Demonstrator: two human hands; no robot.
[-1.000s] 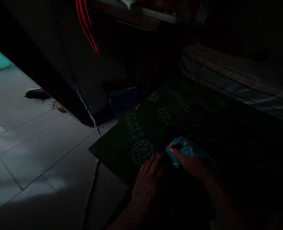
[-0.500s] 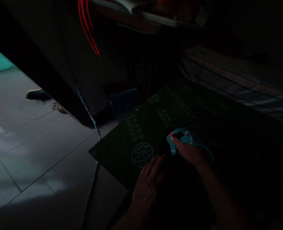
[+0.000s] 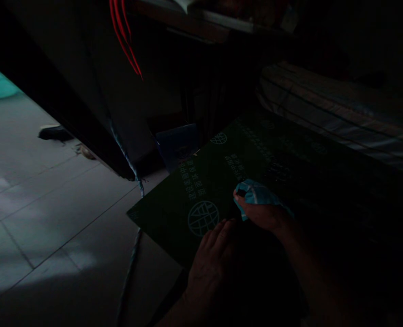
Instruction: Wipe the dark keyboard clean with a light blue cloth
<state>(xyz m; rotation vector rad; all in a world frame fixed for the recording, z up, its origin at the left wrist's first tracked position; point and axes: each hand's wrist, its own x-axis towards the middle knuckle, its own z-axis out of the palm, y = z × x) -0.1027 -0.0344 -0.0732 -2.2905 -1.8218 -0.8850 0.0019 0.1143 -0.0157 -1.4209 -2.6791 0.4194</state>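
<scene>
My right hand point(image 3: 261, 213) is closed around a blue checked cloth point(image 3: 261, 193), thumb on the near side. The cloth lies against a very dark thing, too dim to make out, over a green printed board point(image 3: 167, 209) with pale globe marks and lettering. To the lower left, my left hand point(image 3: 213, 252) has its fingers together and bent over the same dark area. Its thumb and fingertips are partly lost in shadow.
A striped mattress-like pad point(image 3: 324, 109) lies behind the board. A blue booklet-like item point(image 3: 179, 143) stands past its left edge. A twisted cord point(image 3: 129, 268) runs down to the tiled floor point(image 3: 58, 218). Red strands point(image 3: 124, 36) hang above; a shoe point(image 3: 54, 132) lies left.
My right hand and the cloth have shifted slightly left, and the cloth now covers more of the dark area. My left hand stays in nearly the same place.
</scene>
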